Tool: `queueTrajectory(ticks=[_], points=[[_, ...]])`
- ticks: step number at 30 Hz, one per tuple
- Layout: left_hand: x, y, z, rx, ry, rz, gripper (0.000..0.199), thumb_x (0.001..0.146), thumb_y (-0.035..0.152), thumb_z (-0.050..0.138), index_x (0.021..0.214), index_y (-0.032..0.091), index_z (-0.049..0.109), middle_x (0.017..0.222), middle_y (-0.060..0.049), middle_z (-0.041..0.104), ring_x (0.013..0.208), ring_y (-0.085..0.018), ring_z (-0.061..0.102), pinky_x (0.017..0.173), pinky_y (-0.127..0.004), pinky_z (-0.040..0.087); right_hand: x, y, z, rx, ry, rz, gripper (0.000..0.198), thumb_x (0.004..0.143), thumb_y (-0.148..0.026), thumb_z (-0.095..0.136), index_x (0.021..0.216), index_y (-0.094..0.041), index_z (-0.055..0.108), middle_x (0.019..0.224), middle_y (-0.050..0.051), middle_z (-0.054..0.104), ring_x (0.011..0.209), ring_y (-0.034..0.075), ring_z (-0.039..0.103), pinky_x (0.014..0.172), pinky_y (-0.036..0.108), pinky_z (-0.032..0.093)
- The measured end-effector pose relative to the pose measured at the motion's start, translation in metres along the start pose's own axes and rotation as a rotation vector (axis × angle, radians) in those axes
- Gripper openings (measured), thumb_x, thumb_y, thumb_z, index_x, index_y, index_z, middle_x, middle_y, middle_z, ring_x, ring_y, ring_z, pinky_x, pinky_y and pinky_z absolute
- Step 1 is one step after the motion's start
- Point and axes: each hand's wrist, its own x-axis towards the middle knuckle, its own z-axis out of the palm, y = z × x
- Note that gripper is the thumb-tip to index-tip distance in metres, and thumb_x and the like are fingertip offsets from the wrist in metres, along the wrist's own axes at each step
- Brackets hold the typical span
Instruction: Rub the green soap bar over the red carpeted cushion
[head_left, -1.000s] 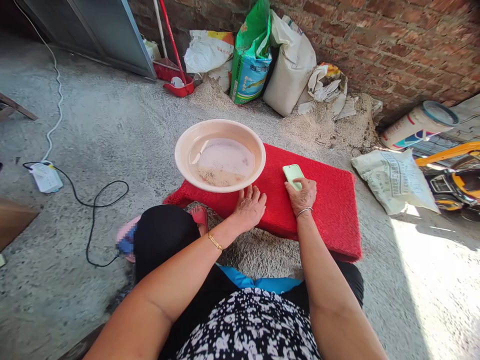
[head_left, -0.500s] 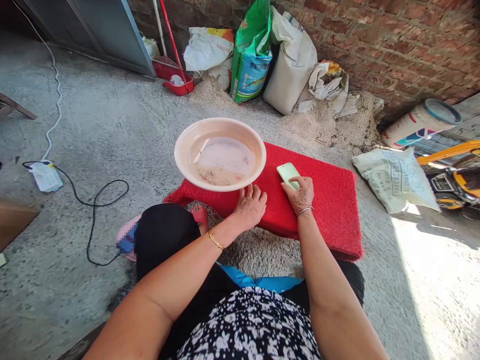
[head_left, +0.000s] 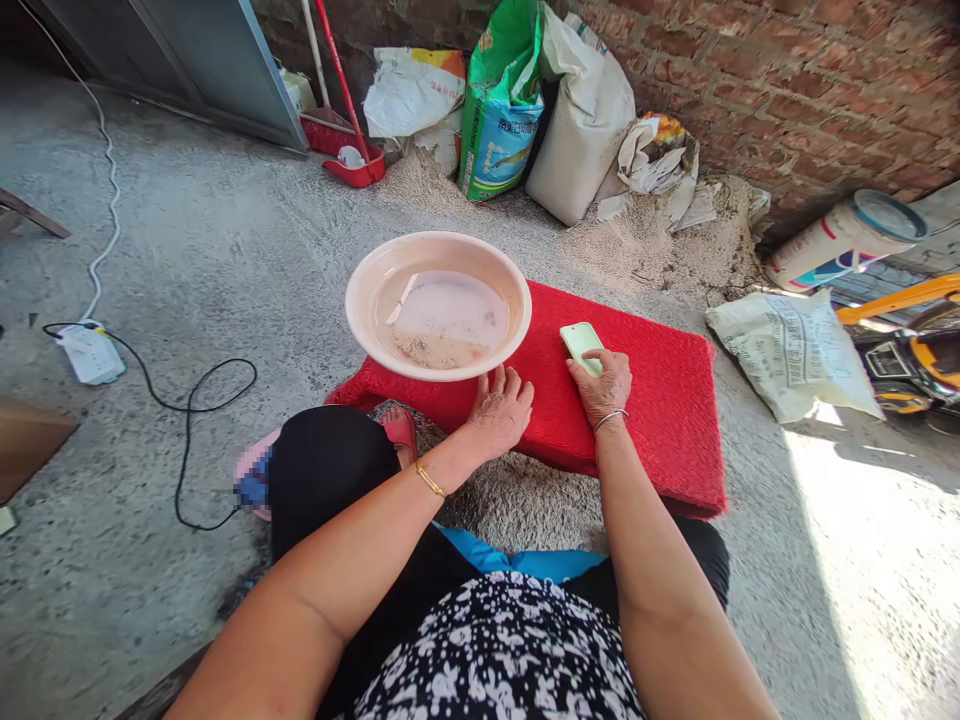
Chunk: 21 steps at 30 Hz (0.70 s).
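Observation:
A red, carpet-like cloth [head_left: 652,400] covers a low bench or stool in front of my knees. My right hand [head_left: 606,385] grips a pale green, rounded rectangular object [head_left: 580,343] by its near end, flat against the cloth. The object's underside is hidden, and its exact kind is not clear. My left hand [head_left: 501,410] lies on the cloth's near edge with fingers spread, the fingertips close to the basin's rim. At the left end stands a pale pink basin [head_left: 361,300] holding cloudy water, with dark specks near its front.
Several sacks, including a green and blue sack [head_left: 501,130], lean on the brick wall above spilled grain. A red dustpan [head_left: 356,172] is to their left. A power strip [head_left: 91,352] with cables lies on the concrete. At right are a bucket [head_left: 844,240] and a flattened sack [head_left: 795,350].
My right hand has slid the green object slightly to the right and away from me over the red cloth. My left hand has stayed in place.

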Motion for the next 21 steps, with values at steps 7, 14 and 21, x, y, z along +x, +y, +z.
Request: queueTrajectory(ticks=[7, 14, 21], points=[[0.0002, -0.0005, 0.0007, 0.019, 0.008, 0.004, 0.045, 0.094, 0.034, 0.040, 0.132, 0.013, 0.050, 0.136, -0.022, 0.048, 0.130, -0.039, 0.040, 0.105, -0.058, 0.031, 0.0009, 0.0006, 0.0005, -0.009, 0.002, -0.004, 0.035, 0.071, -0.053, 0.066, 0.088, -0.022, 0.068, 0.093, 0.006, 0.055, 0.091, 0.024, 0.053, 0.083, 0.039, 0.041], [0.0002, -0.0004, 0.0017, 0.017, 0.017, 0.007, 0.045, 0.094, 0.034, 0.040, 0.132, 0.012, 0.050, 0.136, -0.024, 0.048, 0.130, -0.041, 0.040, 0.105, -0.059, 0.030, 0.0011, 0.0020, 0.0007, -0.001, 0.011, -0.034, 0.037, 0.073, -0.056, 0.063, 0.088, -0.022, 0.067, 0.091, 0.005, 0.054, 0.090, 0.023, 0.052, 0.082, 0.038, 0.041], [-0.0002, -0.0004, 0.0034, 0.021, 0.018, 0.008, 0.045, 0.094, 0.034, 0.039, 0.132, 0.012, 0.049, 0.136, -0.024, 0.048, 0.130, -0.041, 0.040, 0.105, -0.059, 0.029, 0.0009, 0.0021, 0.0005, 0.000, 0.000, -0.019, 0.038, 0.073, -0.057, 0.062, 0.088, -0.023, 0.066, 0.091, 0.005, 0.053, 0.090, 0.023, 0.052, 0.082, 0.038, 0.041]])
